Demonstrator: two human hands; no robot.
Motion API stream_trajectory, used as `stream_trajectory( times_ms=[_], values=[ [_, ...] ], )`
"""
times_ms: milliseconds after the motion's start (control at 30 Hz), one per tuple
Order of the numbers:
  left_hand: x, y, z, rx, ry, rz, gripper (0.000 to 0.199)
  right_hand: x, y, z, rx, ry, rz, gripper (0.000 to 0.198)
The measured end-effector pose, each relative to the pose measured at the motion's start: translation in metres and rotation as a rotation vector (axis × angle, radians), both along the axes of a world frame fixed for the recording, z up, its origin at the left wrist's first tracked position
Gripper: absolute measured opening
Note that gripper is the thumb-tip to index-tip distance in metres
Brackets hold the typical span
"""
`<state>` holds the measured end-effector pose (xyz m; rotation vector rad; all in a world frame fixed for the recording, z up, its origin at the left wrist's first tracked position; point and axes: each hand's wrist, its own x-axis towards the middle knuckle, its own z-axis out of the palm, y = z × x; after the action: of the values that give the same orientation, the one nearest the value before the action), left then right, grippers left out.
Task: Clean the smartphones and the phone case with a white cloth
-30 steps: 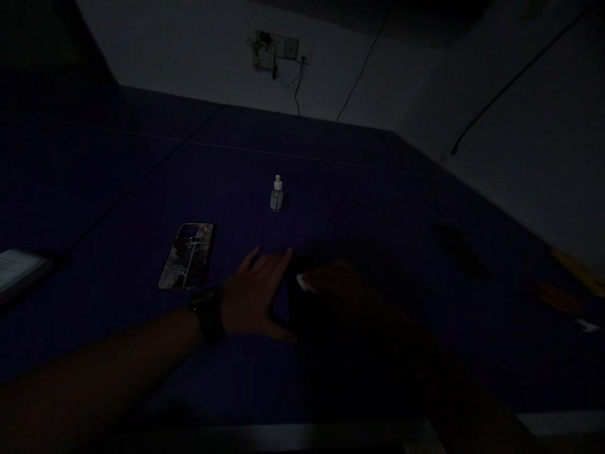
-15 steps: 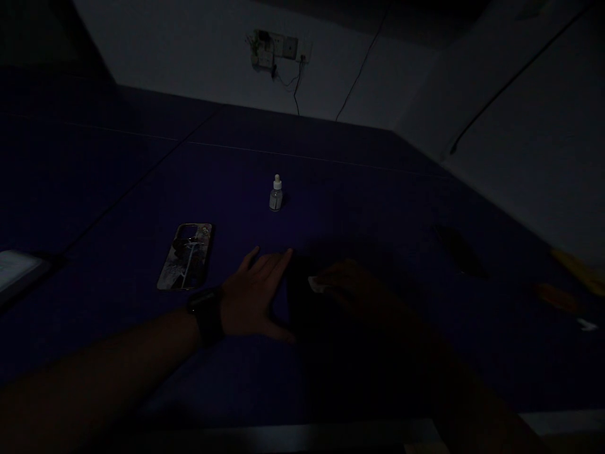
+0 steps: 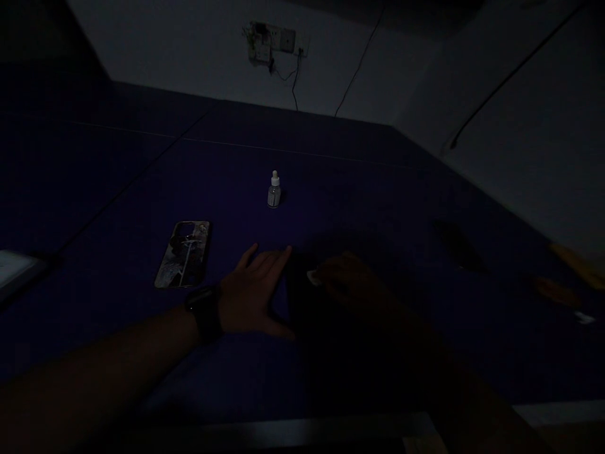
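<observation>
My left hand (image 3: 250, 296) lies on the dark blue table (image 3: 236, 378) with its fingers and thumb spread. Its fingertips and thumb tip are at the left edge of a black, flat patch (image 3: 302, 315), too dark for me to name. Over that patch my right hand (image 3: 352, 277) is closed, with a small white piece (image 3: 312, 277), perhaps a cloth or pad, poking out at the fingertips. A phone case (image 3: 183, 255) with a dark picture lies left of my left hand. Farther back stands a small dropper bottle (image 3: 273, 194) with a white cap.
On the right are a dark flat thing (image 3: 458, 246), a blurred orange-brown thing (image 3: 558, 291), a white scrap (image 3: 585, 318) and a yellow thing (image 3: 576, 265). A white box-like thing (image 3: 16, 271) is at the left edge. Wall sockets (image 3: 278, 41) with cables are behind.
The view has tilted slightly, so everything sits a little higher in it. The right hand and the white piece have shifted very slightly; the left hand stays in place.
</observation>
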<state>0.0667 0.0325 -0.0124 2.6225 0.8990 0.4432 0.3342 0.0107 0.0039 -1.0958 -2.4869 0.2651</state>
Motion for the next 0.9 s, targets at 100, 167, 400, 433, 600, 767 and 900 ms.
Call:
stream_trajectory(
  times_ms=[100, 167, 400, 433, 600, 767, 900],
  values=[
    [0.0, 0.0, 0.0, 0.002, 0.013, 0.005, 0.137, -0.003, 0.0, -0.001, -0.033, 0.024, 0.093, 0.025],
    [0.0, 0.0, -0.001, 0.005, 0.017, 0.007, 0.137, -0.001, -0.001, 0.0, -0.087, 0.026, 0.158, 0.024],
    [0.0, 0.0, 0.0, -0.009, 0.014, 0.011, 0.137, 0.001, 0.002, -0.004, 0.005, 0.017, 0.008, 0.026],
    [0.0, 0.0, 0.001, -0.008, 0.014, 0.016, 0.138, -0.002, 0.002, -0.004, -0.007, 0.024, 0.045, 0.026],
    [0.001, 0.0, 0.002, -0.005, 0.021, 0.006, 0.139, -0.001, -0.001, 0.002, -0.114, 0.026, 0.12, 0.023],
    [0.0, 0.001, 0.001, -0.003, 0.047, 0.006, 0.146, -0.006, 0.001, -0.001, -0.031, 0.032, -0.011, 0.028],
    [-0.001, 0.0, 0.0, 0.019, 0.03, 0.005, 0.148, -0.003, -0.001, 0.001, -0.124, 0.05, 0.174, 0.024]
  ],
)
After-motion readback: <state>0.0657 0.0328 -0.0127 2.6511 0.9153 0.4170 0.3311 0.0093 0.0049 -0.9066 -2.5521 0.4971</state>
